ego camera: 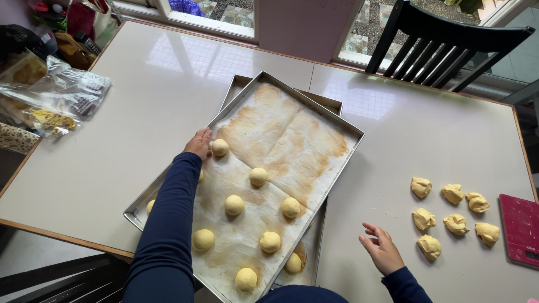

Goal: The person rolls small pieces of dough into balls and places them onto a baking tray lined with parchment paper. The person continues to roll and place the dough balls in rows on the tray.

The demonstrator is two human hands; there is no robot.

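A metal baking tray (337, 120) lined with stained brown-marked paper lies on the pale table, stacked on a second tray (323, 101). Several round yellow dough balls (257, 176) sit on its near half. My left hand (199, 143) reaches over the tray's left rim and rests its fingers beside the farthest dough ball (219, 147), touching or just leaving it. My right hand (382, 248) hovers over the table to the right of the tray, fingers spread and holding nothing. Several rough, unshaped dough pieces (453, 193) lie further right.
A red kitchen scale (522, 230) sits at the table's right edge. Clear plastic bags (62, 95) with packets lie at the left edge. A black chair (449, 39) stands at the far side. The table's wooden edge (62, 238) runs close to me.
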